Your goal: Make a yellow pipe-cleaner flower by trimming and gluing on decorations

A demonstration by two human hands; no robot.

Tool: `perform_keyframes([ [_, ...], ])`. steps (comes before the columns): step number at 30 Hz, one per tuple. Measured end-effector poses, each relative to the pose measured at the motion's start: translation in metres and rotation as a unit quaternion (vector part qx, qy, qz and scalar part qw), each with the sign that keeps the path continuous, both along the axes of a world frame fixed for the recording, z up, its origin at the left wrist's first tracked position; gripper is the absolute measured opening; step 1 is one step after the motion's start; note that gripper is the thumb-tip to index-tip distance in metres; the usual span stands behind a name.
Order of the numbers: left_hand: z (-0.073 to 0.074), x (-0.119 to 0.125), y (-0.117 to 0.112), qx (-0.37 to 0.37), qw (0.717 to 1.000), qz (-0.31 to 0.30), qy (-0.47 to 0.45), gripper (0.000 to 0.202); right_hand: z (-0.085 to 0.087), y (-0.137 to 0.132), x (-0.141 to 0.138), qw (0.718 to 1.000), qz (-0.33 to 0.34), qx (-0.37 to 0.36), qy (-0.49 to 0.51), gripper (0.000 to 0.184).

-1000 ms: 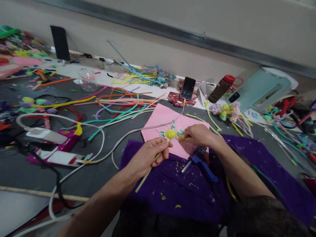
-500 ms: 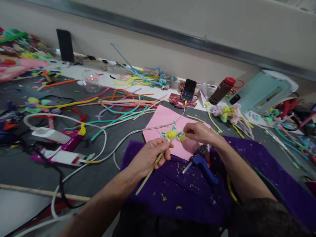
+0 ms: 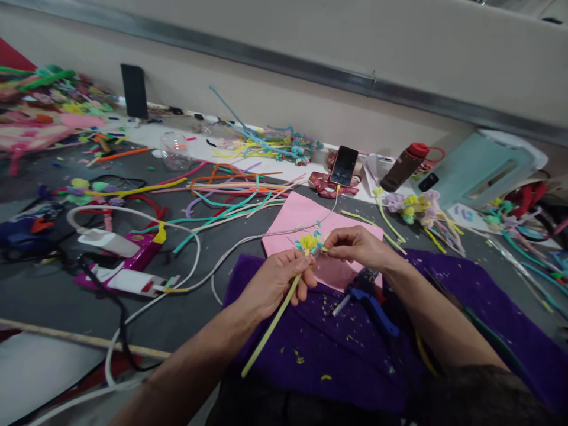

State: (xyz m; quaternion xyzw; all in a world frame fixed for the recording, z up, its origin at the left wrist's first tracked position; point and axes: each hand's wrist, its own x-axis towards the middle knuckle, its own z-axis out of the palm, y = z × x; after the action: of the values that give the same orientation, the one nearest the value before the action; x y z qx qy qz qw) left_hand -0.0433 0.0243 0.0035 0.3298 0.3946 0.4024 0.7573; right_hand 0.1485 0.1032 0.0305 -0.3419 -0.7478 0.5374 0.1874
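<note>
My left hand [image 3: 281, 281] is closed around a pipe-cleaner flower, pinching it just below its fuzzy yellow head [image 3: 309, 241]. The flower's pale yellow-green stem [image 3: 270, 331] slants down past the palm toward me. To the right of the head, my right hand [image 3: 357, 245] pinches a small yellow fuzzy piece [image 3: 325, 249], close against the flower; whether it is joined to the flower I cannot tell. Both hands are over a pink sheet [image 3: 290, 213] strewn with small teal bits. A blue glue gun [image 3: 377, 310] lies below my right hand on purple cloth [image 3: 284, 343].
Loose pipe cleaners [image 3: 226, 189] and a white cable [image 3: 242, 241] cross the grey table. A phone [image 3: 344, 165], a brown bottle [image 3: 404, 168] and finished flowers [image 3: 412, 207] stand or lie at the back. A magenta power strip [image 3: 144, 251] is on the left.
My right hand has moved left, bringing its yellow piece up to the flower. My left hand still grips the flower, and the whole view has shifted slightly.
</note>
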Motion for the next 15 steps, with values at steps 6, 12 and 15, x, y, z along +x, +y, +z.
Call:
perform_keyframes([
  [6,-0.003,0.001,0.0,0.002,1.0,-0.004,0.002,0.027,0.005,-0.021,-0.01,0.963,0.007,0.269,-0.027,0.011],
  [12,-0.004,0.001,0.001,-0.01,1.0,-0.019,0.01,0.03,-0.003,-0.027,-0.011,0.898,0.043,0.428,-0.094,0.015],
  [15,-0.002,0.001,0.001,-0.015,1.0,-0.022,0.016,0.028,-0.003,-0.028,-0.012,0.892,0.052,0.442,-0.079,0.017],
])
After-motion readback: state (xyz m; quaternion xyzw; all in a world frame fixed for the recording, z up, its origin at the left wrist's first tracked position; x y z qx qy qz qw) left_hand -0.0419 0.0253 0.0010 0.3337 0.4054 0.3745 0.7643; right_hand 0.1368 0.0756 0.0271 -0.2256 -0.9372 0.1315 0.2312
